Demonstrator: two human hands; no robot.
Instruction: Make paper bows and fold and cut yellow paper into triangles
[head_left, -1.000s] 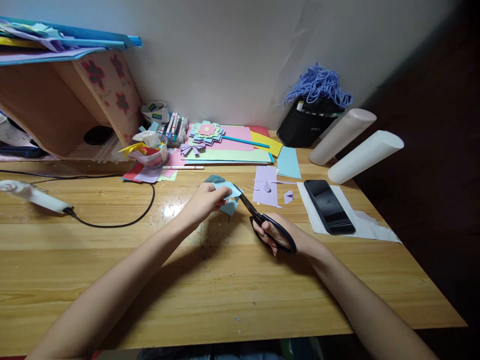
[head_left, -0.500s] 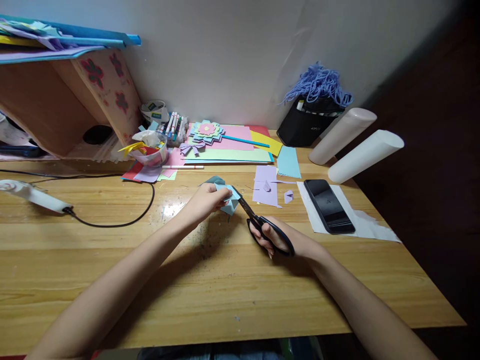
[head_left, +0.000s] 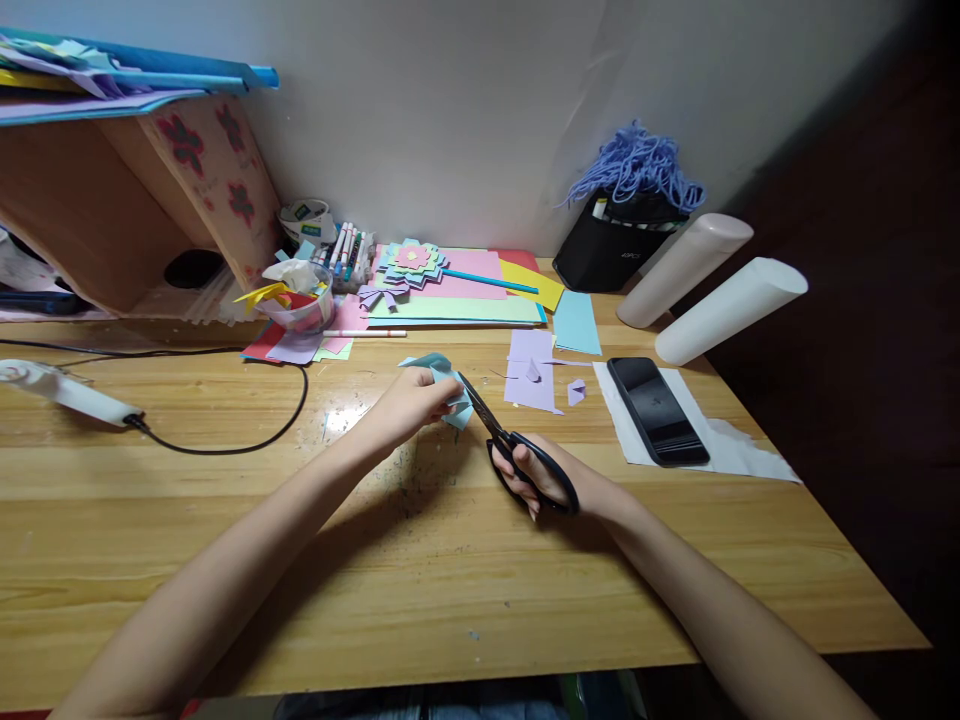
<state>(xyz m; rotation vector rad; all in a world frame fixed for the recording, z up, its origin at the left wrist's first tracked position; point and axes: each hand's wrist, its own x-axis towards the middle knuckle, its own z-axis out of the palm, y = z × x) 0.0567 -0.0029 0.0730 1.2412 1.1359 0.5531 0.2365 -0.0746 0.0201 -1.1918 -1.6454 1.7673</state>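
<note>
My left hand point(head_left: 420, 400) pinches a folded piece of light blue paper point(head_left: 458, 413) above the middle of the table. Black-handled scissors point(head_left: 501, 436) are gripped in my right hand point(head_left: 534, 475), with fingers and thumb through the loops. Their blades point up and left and meet the paper's right edge beside my left fingertips. Part of the paper is hidden behind my left hand. Just right of the blades lie a cut purple sheet point(head_left: 529, 385) and a small purple scrap point(head_left: 577, 391).
A black phone point(head_left: 658, 411) rests on white paper at the right, before two white cylinders point(head_left: 731, 311). Behind are coloured sheets point(head_left: 465, 313) with a layered paper flower point(head_left: 412, 262), and a plastic tub of scraps point(head_left: 307, 312). A corded white tool point(head_left: 71, 392) lies left.
The scissors and my right hand have shifted slightly left, with the blades deeper along the light blue paper. My left hand stays nearly in place.
</note>
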